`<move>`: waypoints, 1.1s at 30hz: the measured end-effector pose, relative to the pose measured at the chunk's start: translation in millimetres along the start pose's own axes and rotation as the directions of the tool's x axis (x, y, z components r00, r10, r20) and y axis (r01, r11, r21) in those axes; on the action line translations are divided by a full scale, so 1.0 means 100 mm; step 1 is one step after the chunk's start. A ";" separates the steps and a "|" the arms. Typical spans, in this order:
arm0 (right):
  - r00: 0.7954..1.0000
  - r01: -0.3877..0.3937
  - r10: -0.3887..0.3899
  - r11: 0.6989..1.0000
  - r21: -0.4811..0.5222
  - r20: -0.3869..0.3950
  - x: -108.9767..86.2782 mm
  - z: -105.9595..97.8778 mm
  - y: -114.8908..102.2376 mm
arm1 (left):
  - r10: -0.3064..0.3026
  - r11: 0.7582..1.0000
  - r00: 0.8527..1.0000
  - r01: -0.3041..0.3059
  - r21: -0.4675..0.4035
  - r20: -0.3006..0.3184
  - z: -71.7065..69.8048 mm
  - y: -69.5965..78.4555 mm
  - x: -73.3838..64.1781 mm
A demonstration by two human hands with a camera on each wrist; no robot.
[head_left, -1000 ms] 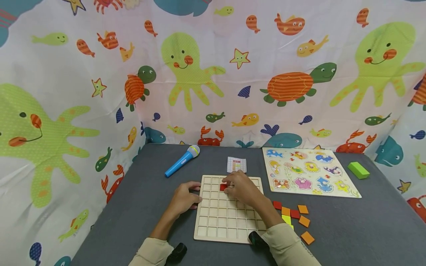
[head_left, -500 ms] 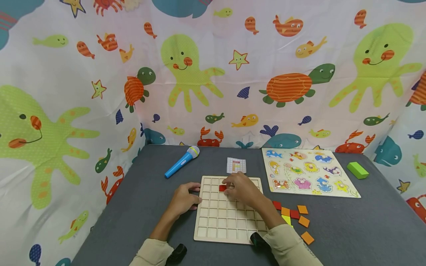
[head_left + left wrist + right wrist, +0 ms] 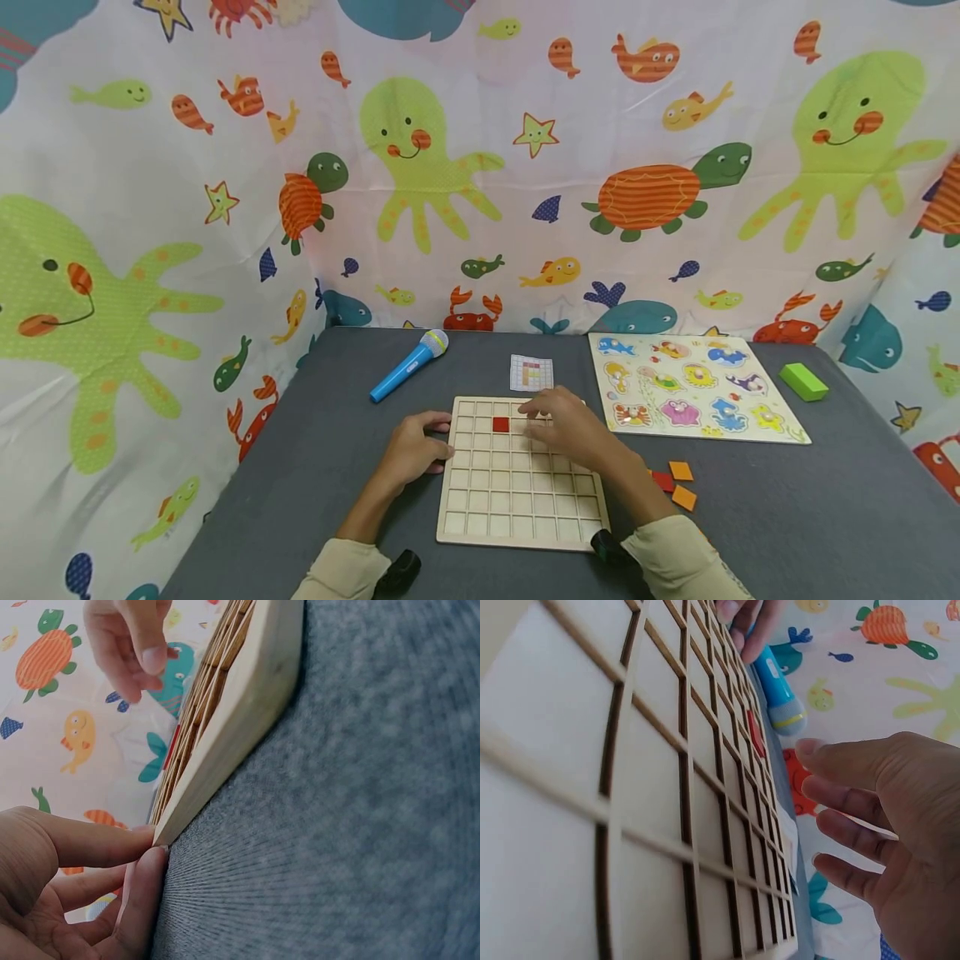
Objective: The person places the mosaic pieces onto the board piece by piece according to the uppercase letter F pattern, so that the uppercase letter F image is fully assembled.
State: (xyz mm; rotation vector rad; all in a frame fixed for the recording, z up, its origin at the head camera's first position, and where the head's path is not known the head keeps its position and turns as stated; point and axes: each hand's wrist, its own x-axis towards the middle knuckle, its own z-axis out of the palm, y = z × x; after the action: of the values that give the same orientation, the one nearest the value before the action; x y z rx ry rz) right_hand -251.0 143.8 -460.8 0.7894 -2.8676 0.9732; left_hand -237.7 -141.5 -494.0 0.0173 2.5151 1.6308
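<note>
A square wooden grid board (image 3: 491,502) lies flat on the grey table, with one red square tile (image 3: 501,425) in a cell of its second row from the back. My left hand (image 3: 415,444) holds the board's left edge; in the left wrist view, thumb and finger pinch the pale wooden rim (image 3: 225,750). Over the board's back right part hovers my right hand (image 3: 566,429), fingers loosely bent and nothing between them. The right wrist view shows that hand's spread fingers (image 3: 847,799) apart from the grid, with the red tile (image 3: 755,733) beyond.
Loose orange tiles (image 3: 681,471) and a red tile (image 3: 663,481) lie right of the board, partly behind my forearm. Behind the board is a printed grid card (image 3: 532,372). A blue toy microphone (image 3: 408,367), a sea-animal puzzle (image 3: 693,400) and a green block (image 3: 804,382) stand around.
My right hand has let go of the red tile and moved a little to the right. The tile stays in its cell, now fully visible. The left hand has not moved.
</note>
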 end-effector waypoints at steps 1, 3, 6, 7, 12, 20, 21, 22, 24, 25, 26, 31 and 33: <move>1.000 -0.006 0.006 1.000 0.001 -0.001 -0.02 -0.02 0.01 | -0.002 1.000 1.000 0.002 -0.001 -0.001 0.00 0.00 0.00; 1.000 -0.013 0.013 1.000 -0.007 -0.004 -0.07 -0.05 0.04 | -0.004 1.000 1.000 0.004 -0.004 -0.002 0.00 -0.01 0.00; 0.999 -0.036 0.036 0.999 -0.015 -0.009 -0.16 -0.10 0.09 | -0.005 1.000 1.000 0.005 -0.009 -0.002 0.01 -0.02 0.00; 0.999 -0.043 0.043 0.999 -0.018 -0.009 -0.18 -0.12 0.10 | -0.006 1.000 1.000 0.006 -0.011 -0.002 0.01 -0.02 0.00; 0.997 -0.074 0.073 0.997 -0.020 -0.015 -0.33 -0.22 0.17 | -0.010 1.000 1.000 0.010 -0.018 -0.002 0.01 -0.02 0.00; 0.996 -0.081 0.079 0.995 -0.050 -0.035 -0.55 -0.35 0.34 | -0.011 1.000 1.000 0.011 -0.021 -0.008 0.00 -0.03 0.01; 0.996 -0.079 0.077 0.996 -0.052 -0.039 -0.57 -0.37 0.36 | -0.013 1.000 1.000 0.013 -0.022 -0.007 0.00 -0.03 0.01; 0.996 -0.081 0.079 0.995 -0.051 -0.044 -0.60 -0.39 0.39 | -0.014 1.000 1.000 0.014 -0.023 -0.007 0.00 -0.02 0.01; 0.995 -0.084 0.081 0.995 -0.050 -0.052 -0.64 -0.42 0.43 | -0.015 1.000 1.000 0.015 -0.021 -0.008 0.00 -0.02 0.01; 0.995 -0.088 0.086 0.995 -0.049 -0.056 -0.66 -0.43 0.44 | -0.017 1.000 1.000 0.017 -0.021 -0.009 0.00 -0.02 0.01; 0.994 -0.095 0.092 0.994 -0.046 -0.058 -0.68 -0.44 0.46 | -0.017 1.000 1.000 0.017 -0.019 -0.009 0.00 -0.02 0.01; 0.990 -0.127 0.123 0.990 -0.055 -0.065 -0.77 -0.48 0.53 | -0.017 1.000 1.000 0.017 -0.017 -0.008 0.00 -0.01 0.00; 0.989 -0.137 0.133 0.988 -0.065 -0.068 -0.81 -0.50 0.55 | -0.015 1.000 1.000 0.015 -0.017 -0.007 0.00 -0.01 -0.01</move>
State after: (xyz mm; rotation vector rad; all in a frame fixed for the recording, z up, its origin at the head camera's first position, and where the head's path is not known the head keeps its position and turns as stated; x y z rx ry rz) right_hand -213.2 246.7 -465.6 0.5552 -2.9132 0.8878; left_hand -236.9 -142.2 -494.5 -0.0092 2.4999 1.6498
